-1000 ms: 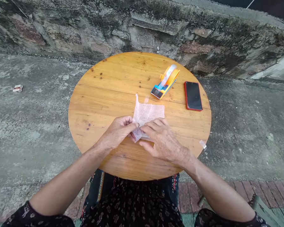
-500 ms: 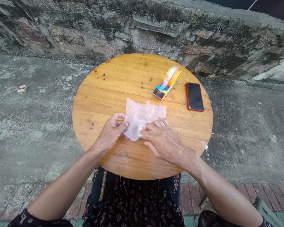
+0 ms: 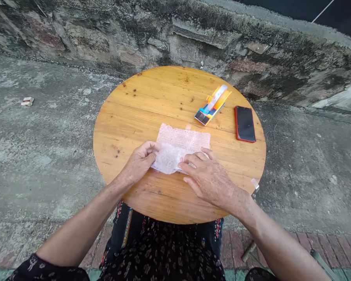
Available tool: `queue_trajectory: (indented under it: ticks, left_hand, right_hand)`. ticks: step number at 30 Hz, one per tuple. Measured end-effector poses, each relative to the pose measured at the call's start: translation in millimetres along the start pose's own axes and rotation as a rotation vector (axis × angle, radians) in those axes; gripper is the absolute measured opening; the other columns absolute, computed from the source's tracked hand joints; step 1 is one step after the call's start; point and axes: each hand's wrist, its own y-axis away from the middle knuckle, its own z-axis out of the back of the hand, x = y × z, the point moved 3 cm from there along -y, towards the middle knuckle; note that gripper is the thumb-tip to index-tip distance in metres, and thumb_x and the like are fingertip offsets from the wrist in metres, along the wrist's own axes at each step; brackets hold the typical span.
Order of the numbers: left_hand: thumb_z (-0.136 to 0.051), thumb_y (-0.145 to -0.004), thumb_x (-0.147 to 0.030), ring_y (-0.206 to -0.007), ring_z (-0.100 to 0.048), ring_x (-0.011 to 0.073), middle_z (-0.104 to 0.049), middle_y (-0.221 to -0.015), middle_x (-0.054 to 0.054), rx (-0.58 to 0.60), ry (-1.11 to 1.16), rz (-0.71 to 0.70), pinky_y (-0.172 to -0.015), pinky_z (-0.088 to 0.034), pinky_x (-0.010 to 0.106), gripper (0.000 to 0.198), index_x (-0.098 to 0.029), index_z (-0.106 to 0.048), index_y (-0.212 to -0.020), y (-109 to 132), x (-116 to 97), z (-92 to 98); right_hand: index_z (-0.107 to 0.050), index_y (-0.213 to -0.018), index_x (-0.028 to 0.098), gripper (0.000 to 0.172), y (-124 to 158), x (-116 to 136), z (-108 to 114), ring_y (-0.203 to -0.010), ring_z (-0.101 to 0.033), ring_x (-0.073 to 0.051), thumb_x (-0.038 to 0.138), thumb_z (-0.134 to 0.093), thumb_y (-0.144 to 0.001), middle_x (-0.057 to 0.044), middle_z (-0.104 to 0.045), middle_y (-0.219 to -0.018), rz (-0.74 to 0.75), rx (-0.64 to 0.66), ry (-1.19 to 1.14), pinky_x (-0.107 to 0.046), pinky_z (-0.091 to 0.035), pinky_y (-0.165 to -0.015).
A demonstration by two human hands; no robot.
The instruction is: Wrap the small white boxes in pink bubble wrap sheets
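Observation:
A sheet of pinkish bubble wrap [image 3: 183,136] lies on the round wooden table [image 3: 152,93], its near part folded over. My left hand [image 3: 142,158] pinches the left edge of this folded part between thumb and fingers. My right hand [image 3: 209,175] rests on the right part of the wrap, fingers spread and slightly bent, pressing down from above, the thumb held apart. A small red mark shows through the wrap beside the right fingertips. Whatever lies under the wrap and that hand is mostly hidden.
Behind the wrap stands a yellow and blue tape dispenser [image 3: 212,105]. A phone in a red case [image 3: 245,123] lies at the right. One strip of clear tape [image 3: 255,184] hangs from the right table edge. A stone wall [image 3: 134,43] runs behind the table.
The left flap of bubble wrap, raised before, now lies flatter and reaches further right over the white item. My left hand stays on its edge. The whole view has shifted slightly.

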Motion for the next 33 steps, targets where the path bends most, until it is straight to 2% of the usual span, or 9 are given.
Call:
queue_trajectory:
  ticks: [4,7,11,15,17,22,26,29,33]
  left_hand:
    - [-0.06,-0.077,-0.027,-0.054,-0.045,0.0064,-0.052,-0.063,-0.005,-0.04,-0.016,-0.02,-0.05,-0.039,0.016,0.013,-0.016,-0.059,-0.084,0.2,3.0,3.6]
    - [-0.061,-0.08,-0.03,-0.055,-0.048,0.0082,-0.049,-0.064,-0.005,-0.036,0.077,0.063,-0.051,-0.044,0.018,0.014,-0.018,-0.06,-0.087,5.2,3.5,5.1]
    - [-0.058,-0.085,-0.043,-0.077,-0.061,0.0178,-0.059,-0.083,0.0,0.106,0.155,0.131,-0.062,-0.058,0.034,0.025,-0.022,-0.059,-0.099,18.5,0.2,4.3]
    - [-0.068,-0.079,-0.04,-0.086,-0.064,0.0185,-0.066,-0.094,0.004,0.228,-0.068,0.093,-0.072,-0.057,0.03,0.025,-0.018,-0.064,-0.092,27.8,-3.0,2.8]
    - [-0.067,-0.079,-0.04,-0.075,-0.065,0.0163,-0.069,-0.084,0.004,0.185,-0.163,0.086,-0.071,-0.055,0.028,0.024,-0.016,-0.064,-0.083,27.1,-3.1,1.8]
    - [-0.064,-0.079,-0.039,-0.057,-0.063,0.0145,-0.066,-0.064,0.002,-0.06,-0.251,0.079,-0.059,-0.051,0.025,0.024,-0.016,-0.061,-0.072,17.5,-2.5,-4.9]
    - [-0.064,-0.079,-0.036,-0.052,-0.057,0.0124,-0.062,-0.06,-0.001,-0.19,-0.376,-0.038,-0.053,-0.046,0.023,0.02,-0.017,-0.059,-0.073,14.6,-1.7,-12.5]
    - [-0.064,-0.079,-0.033,-0.054,-0.057,0.0118,-0.061,-0.065,-0.003,-0.268,-0.426,-0.116,-0.054,-0.046,0.022,0.025,-0.018,-0.059,-0.099,17.2,0.0,-16.0]
    - [-0.064,-0.078,-0.031,-0.053,-0.056,0.0114,-0.057,-0.066,-0.005,-0.329,-0.421,-0.081,-0.053,-0.047,0.022,0.067,-0.017,-0.038,-0.138,20.4,3.9,-17.7]
  right_hand:
    - [-0.059,-0.113,0.021,0.027,1.2,-0.5,-0.3,-0.11,-0.05,-0.027,0.026,-0.061,-0.086,-0.006,-0.06,-0.117,-0.002,-0.001,-0.003,-0.05,-0.028,-0.107]
    - [-0.06,-0.113,0.021,0.028,1.7,-1.0,-0.5,-0.11,-0.05,-0.027,0.026,-0.063,-0.086,-0.006,-0.06,-0.117,-0.008,-0.005,-0.01,-0.049,-0.028,-0.107]
    - [-0.06,-0.114,0.021,0.03,1.8,-1.2,-0.8,-0.11,-0.049,-0.027,0.026,-0.064,-0.084,-0.006,-0.06,-0.117,-0.007,-0.022,-0.01,-0.049,-0.028,-0.108]
    - [-0.06,-0.112,0.021,0.029,1.9,-0.9,-1.9,-0.108,-0.05,-0.026,0.026,-0.065,-0.084,-0.006,-0.06,-0.116,0.012,-0.027,-0.007,-0.048,-0.028,-0.107]
    - [-0.06,-0.111,0.021,0.028,1.8,-1.0,-2.3,-0.108,-0.05,-0.026,0.026,-0.064,-0.084,-0.006,-0.06,-0.117,0.017,-0.028,-0.01,-0.048,-0.027,-0.108]
    - [-0.06,-0.112,0.02,0.028,2.2,-1.4,-1.3,-0.109,-0.05,-0.026,0.025,-0.063,-0.085,-0.006,-0.06,-0.117,0.012,-0.031,-0.028,-0.049,-0.027,-0.108]
    - [-0.059,-0.111,0.02,0.028,3.3,-1.6,0.6,-0.108,-0.05,-0.025,0.024,-0.064,-0.084,-0.007,-0.061,-0.115,0.017,-0.032,-0.045,-0.049,-0.028,-0.108]
    - [-0.059,-0.112,0.02,0.029,3.8,-1.9,0.5,-0.108,-0.05,-0.026,0.024,-0.064,-0.084,-0.007,-0.061,-0.115,0.012,-0.033,-0.048,-0.05,-0.027,-0.108]
    - [-0.055,-0.121,0.019,0.038,2.9,-1.2,-1.3,-0.109,-0.049,-0.027,0.025,-0.063,-0.084,-0.009,-0.06,-0.118,-0.002,-0.039,-0.034,-0.051,-0.028,-0.107]
